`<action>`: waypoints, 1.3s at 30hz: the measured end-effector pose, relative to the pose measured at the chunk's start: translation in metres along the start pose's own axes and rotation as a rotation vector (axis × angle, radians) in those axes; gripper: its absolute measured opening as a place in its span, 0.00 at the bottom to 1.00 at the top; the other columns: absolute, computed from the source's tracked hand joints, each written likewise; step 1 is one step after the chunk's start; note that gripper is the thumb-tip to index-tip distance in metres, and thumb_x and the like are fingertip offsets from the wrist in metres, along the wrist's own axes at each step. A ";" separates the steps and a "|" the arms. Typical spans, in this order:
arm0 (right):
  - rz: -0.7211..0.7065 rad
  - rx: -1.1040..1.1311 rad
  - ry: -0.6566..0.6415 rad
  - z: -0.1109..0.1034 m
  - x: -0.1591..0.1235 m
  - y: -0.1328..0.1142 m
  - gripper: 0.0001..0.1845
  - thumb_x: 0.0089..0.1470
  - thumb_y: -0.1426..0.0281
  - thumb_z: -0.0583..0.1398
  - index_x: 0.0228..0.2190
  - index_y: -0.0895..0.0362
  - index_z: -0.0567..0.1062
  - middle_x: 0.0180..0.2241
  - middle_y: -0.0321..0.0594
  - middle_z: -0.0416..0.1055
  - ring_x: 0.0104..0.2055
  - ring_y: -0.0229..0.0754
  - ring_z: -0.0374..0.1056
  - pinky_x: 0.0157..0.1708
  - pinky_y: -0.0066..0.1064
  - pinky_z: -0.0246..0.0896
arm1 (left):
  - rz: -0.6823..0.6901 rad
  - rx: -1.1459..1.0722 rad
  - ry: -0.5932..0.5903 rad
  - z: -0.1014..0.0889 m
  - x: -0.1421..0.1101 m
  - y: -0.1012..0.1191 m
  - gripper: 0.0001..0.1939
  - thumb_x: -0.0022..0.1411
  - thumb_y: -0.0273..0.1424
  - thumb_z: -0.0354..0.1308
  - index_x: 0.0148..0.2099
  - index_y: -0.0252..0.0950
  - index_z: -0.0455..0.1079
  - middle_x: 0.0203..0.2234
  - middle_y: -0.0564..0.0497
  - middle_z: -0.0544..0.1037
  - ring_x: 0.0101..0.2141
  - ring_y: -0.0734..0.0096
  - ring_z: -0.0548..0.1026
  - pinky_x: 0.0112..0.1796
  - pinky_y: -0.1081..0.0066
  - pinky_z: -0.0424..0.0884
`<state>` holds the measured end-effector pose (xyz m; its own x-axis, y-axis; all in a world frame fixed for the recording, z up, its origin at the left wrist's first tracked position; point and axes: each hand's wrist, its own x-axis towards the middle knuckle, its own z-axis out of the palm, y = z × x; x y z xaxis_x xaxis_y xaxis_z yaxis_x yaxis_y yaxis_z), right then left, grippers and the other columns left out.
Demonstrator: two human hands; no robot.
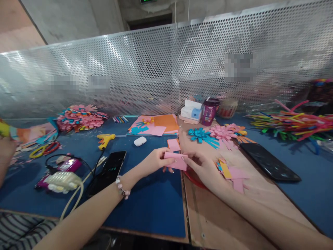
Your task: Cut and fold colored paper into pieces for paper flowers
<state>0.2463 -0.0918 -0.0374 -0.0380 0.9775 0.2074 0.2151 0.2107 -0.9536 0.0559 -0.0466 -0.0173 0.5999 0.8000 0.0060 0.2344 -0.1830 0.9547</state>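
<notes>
Pink paper [180, 166] sits between the fingers of both hands, apparently held up over the blue surface [145, 208]. It should be nearly weightless, limp and easy to crease; a light pinch at its side edges suits it best. The left hand [156, 161] grips one end, thumb on the near face; the right hand [204, 169] pinches the upper corner opposite. Both forearms slant inward, a beaded bracelet [122, 187] behind the left fingers. Just beyond the fingers lies a small pink sheet [173, 145]; farther off, a larger orange sheet [165, 123].
</notes>
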 end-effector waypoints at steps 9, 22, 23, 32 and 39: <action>-0.035 -0.098 -0.047 0.001 0.001 0.005 0.15 0.52 0.60 0.57 0.36 0.58 0.70 0.30 0.38 0.71 0.31 0.37 0.66 0.32 0.29 0.61 | 0.031 -0.063 0.205 -0.001 0.005 -0.006 0.22 0.52 0.38 0.60 0.46 0.33 0.60 0.28 0.51 0.74 0.23 0.76 0.71 0.23 0.77 0.63; 0.007 -0.022 -0.088 0.003 -0.002 -0.004 0.18 0.53 0.57 0.55 0.37 0.57 0.73 0.32 0.40 0.73 0.33 0.40 0.68 0.35 0.31 0.63 | 0.009 -0.096 0.104 0.006 0.000 0.002 0.24 0.52 0.35 0.60 0.51 0.33 0.62 0.27 0.51 0.74 0.24 0.77 0.70 0.25 0.77 0.64; 0.028 0.008 -0.064 0.003 -0.002 -0.002 0.19 0.52 0.56 0.55 0.38 0.57 0.73 0.32 0.40 0.73 0.33 0.41 0.68 0.34 0.32 0.63 | -0.018 -0.102 0.121 0.006 0.000 0.003 0.22 0.53 0.36 0.59 0.48 0.33 0.63 0.26 0.51 0.74 0.23 0.78 0.69 0.23 0.77 0.63; 0.132 0.178 -0.087 0.002 0.002 0.009 0.21 0.50 0.55 0.57 0.38 0.58 0.73 0.30 0.40 0.74 0.28 0.40 0.69 0.30 0.33 0.66 | -0.118 -0.081 0.160 0.009 0.002 -0.001 0.15 0.52 0.40 0.58 0.34 0.32 0.67 0.17 0.54 0.70 0.17 0.80 0.66 0.19 0.79 0.57; 0.163 0.313 -0.227 0.002 0.001 0.006 0.19 0.50 0.59 0.58 0.40 0.58 0.73 0.31 0.40 0.75 0.27 0.39 0.69 0.28 0.32 0.69 | -0.113 -0.036 0.170 0.008 0.002 -0.003 0.14 0.54 0.41 0.56 0.33 0.33 0.67 0.16 0.55 0.71 0.16 0.81 0.64 0.18 0.79 0.57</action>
<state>0.2455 -0.0892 -0.0433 -0.2497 0.9679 0.0285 -0.0696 0.0114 -0.9975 0.0626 -0.0495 -0.0230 0.4332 0.8997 -0.0542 0.2635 -0.0689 0.9622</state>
